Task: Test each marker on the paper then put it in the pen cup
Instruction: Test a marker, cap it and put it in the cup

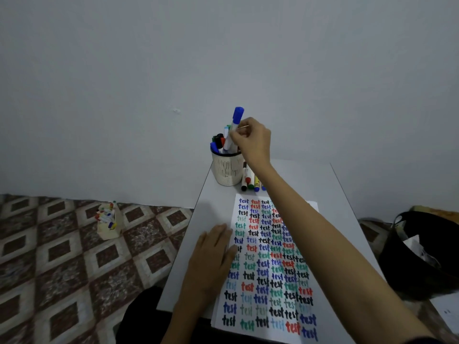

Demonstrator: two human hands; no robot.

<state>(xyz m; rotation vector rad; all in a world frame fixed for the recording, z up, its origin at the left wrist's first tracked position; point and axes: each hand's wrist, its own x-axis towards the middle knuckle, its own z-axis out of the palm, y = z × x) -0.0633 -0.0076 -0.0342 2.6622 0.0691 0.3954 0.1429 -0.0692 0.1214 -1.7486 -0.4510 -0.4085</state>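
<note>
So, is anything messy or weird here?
A little: a carton of markers sits on the floor, off the table, and the paper hangs over the table's near edge. Nothing looks spilled or broken.

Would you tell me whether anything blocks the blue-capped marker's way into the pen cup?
Nothing outside it; the blue-capped marker in the right hand meets the mouth of the pen cup, where standing markers crowd the left.
</note>
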